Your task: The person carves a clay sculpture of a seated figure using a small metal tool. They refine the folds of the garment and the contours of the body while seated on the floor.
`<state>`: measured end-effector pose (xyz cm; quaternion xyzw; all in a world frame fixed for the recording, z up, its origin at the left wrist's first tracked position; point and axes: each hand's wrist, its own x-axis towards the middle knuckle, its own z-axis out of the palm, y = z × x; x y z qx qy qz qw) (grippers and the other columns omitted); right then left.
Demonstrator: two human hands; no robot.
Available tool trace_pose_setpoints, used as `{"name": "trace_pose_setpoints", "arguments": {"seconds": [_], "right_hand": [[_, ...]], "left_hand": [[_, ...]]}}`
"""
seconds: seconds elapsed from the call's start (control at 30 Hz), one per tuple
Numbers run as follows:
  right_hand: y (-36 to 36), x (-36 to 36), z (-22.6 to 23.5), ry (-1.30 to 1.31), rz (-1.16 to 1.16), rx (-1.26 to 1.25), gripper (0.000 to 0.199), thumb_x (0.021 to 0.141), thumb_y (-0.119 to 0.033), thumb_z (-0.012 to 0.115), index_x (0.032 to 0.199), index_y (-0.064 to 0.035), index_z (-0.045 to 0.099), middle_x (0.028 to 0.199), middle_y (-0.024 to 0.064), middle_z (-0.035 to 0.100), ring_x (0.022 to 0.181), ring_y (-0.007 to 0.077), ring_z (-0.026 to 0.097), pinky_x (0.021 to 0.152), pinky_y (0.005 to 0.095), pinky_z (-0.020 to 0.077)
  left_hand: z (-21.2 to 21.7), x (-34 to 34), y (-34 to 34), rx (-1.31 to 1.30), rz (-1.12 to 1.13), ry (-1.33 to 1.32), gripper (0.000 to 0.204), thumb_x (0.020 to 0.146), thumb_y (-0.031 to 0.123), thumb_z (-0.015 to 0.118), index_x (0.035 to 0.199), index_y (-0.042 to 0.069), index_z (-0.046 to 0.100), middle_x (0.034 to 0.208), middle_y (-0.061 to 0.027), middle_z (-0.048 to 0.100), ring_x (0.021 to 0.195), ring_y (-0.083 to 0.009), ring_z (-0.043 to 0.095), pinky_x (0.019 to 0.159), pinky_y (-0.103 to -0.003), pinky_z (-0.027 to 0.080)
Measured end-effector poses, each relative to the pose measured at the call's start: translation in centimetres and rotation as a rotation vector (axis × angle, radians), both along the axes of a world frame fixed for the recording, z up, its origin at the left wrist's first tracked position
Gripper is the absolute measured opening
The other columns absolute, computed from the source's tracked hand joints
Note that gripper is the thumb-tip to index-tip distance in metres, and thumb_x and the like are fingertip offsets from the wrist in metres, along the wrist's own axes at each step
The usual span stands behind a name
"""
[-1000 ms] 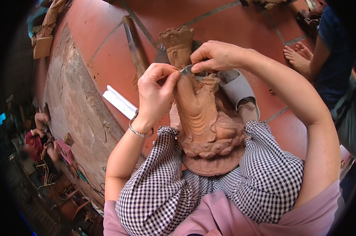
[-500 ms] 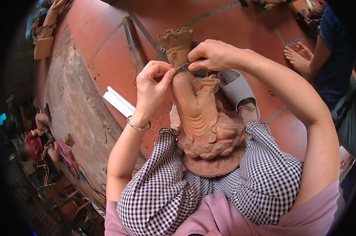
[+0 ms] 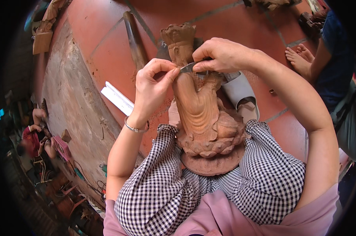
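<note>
A carved wooden statue with a lotus-petal base leans away from me between my knees, its crowned head at the far end. My left hand pinches one end of a thin, dark, curved metal scraper blade between thumb and fingertips. The blade's other end is pinched in my right hand. It lies across the statue's shoulder, just below the neck, and seems to touch the wood there. Fine shavings cling around the statue's chest and arm. My fingers partly hide both ends of the blade.
A dark rounded wooden club lies on the red tiles beyond my left hand. A white angled strip is nearer. A grey slipper is on my foot. Another person's bare feet are at right; a second person sits far left.
Both hands have shifted slightly to the right along with the blade, which shows more of its face. The statue's head appears slightly farther away. The grip on the blade is unchanged.
</note>
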<state>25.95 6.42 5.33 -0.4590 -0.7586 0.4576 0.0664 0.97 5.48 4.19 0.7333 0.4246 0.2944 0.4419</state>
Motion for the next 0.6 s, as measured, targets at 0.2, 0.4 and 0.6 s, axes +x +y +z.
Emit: {"name": "trace_pose_setpoints", "arguments": {"seconds": [0.2, 0.4, 0.6], "right_hand": [[0.9, -0.6, -0.1, -0.053, -0.031, -0.024, 0.032, 0.094, -0.031, 0.069, 0.085, -0.0011, 0.066, 0.065, 0.0113, 0.060, 0.064, 0.0230, 0.061, 0.062, 0.0406, 0.0453], [0.4, -0.3, 0.5, -0.005, -0.008, -0.027, 0.030, 0.094, -0.031, 0.069, 0.087, -0.0015, 0.067, 0.063, 0.0096, 0.058, 0.060, 0.0209, 0.058, 0.061, 0.0375, 0.0468], [0.3, 0.1, -0.8, 0.166, -0.197, -0.150, 0.019, 0.096, -0.020, 0.067, 0.098, -0.0023, 0.064, 0.062, 0.0039, 0.056, 0.060, 0.0132, 0.057, 0.056, 0.0322, 0.0461]], "left_hand": [[-0.8, -0.2, 1.2, -0.160, 0.046, 0.059, 0.013, 0.088, 0.009, 0.076, 0.092, -0.003, 0.073, 0.089, -0.0034, 0.068, 0.085, -0.0101, 0.062, 0.075, -0.025, 0.050], [-0.9, -0.3, 0.6, -0.104, 0.044, 0.000, 0.012, 0.087, 0.009, 0.076, 0.091, -0.002, 0.073, 0.090, -0.0057, 0.070, 0.084, -0.0124, 0.063, 0.075, -0.027, 0.050], [-1.5, -0.5, 1.2, -0.138, 0.130, -0.034, 0.015, 0.099, 0.011, 0.065, 0.108, -0.001, 0.069, 0.102, -0.0039, 0.069, 0.090, -0.0085, 0.061, 0.081, -0.024, 0.049]]}}
